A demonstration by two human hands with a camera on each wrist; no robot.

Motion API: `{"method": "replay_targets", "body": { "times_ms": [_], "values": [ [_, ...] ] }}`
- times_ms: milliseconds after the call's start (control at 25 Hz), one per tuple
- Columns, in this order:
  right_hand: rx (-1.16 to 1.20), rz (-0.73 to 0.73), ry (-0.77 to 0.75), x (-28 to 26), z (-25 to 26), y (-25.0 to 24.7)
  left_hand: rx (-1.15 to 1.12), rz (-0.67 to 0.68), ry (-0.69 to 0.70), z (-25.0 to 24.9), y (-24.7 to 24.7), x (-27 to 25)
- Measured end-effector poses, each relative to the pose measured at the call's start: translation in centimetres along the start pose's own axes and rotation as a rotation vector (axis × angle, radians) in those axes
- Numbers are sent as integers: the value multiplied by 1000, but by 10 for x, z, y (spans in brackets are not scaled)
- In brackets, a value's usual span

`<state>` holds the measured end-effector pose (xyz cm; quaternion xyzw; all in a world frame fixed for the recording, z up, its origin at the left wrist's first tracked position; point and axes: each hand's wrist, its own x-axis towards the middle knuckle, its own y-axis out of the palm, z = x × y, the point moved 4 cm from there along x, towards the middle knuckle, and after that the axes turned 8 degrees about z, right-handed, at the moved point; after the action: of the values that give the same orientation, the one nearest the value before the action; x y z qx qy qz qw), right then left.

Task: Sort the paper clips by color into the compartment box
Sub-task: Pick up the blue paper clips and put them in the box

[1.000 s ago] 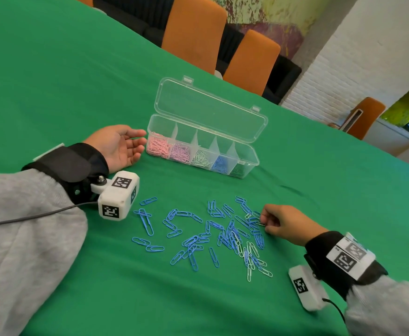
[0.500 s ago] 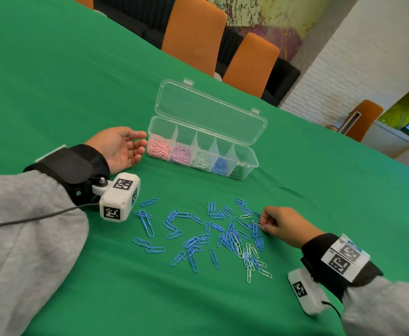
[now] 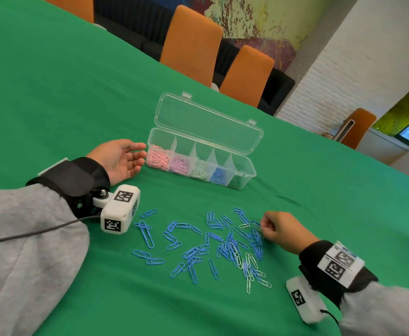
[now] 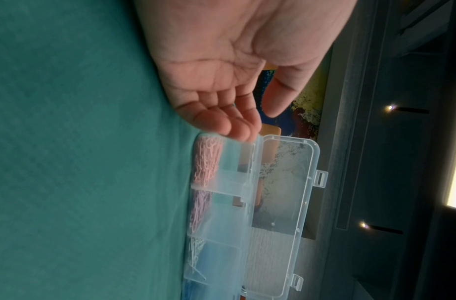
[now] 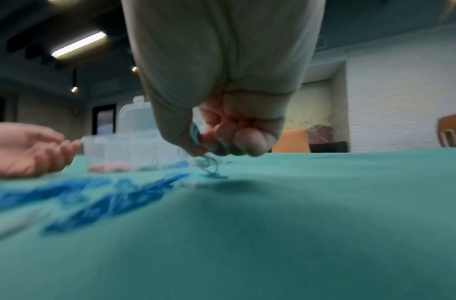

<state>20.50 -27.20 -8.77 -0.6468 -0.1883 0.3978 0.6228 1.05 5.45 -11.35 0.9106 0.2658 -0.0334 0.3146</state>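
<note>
The right hand [image 3: 282, 231] is pinching blue paper clips [image 5: 196, 135] in a curled grip at the 3 o'clock edge of the loose pile [image 3: 213, 246] on the green surface [image 3: 53, 81]. The left hand [image 3: 121, 157] is lying palm-up, fingers relaxed, just beside the open compartment box [image 3: 249, 166] at 12 o'clock.

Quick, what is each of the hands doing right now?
Left hand: open, palm up, holding nothing, beside the compartment box.
Right hand: fingers curled, pinching paper clips.
</note>
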Motion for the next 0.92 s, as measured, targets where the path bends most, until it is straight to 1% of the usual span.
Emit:
{"method": "replay_targets", "body": {
  "times_ms": [40,80,160,200,240,280,360,480,600,760,920],
  "values": [
    [187,-30,36,1,-6,-3,-6,-2,-2,0,0,0],
    [436,-45,61,0,-12,-5,-11,-4,-5,1,0,0],
    [961,-32,76,2,-12,-4,-16,-9,-3,0,0,0],
    [1165,-11,72,3,-8,-4,-17,-12,-3,0,0,1],
    [1297,4,66,6,-2,-5,-16,-13,-3,-1,-1,1],
    [1362,10,57,9,4,-8,-15,-11,-4,-1,-1,1],
    [1327,4,33,21,21,-20,-19,-8,-1,0,-1,1],
    [1180,-70,-2,48,54,-46,-13,-7,-2,0,-2,2],
    [1205,-162,-28,78,91,-72,-11,-2,-4,0,-2,1],
    [1112,-254,57,109,127,-84,-8,3,1,-1,-1,1],
    [909,-355,81,128,134,-84,-3,10,-3,-1,0,2]
  ]
}}
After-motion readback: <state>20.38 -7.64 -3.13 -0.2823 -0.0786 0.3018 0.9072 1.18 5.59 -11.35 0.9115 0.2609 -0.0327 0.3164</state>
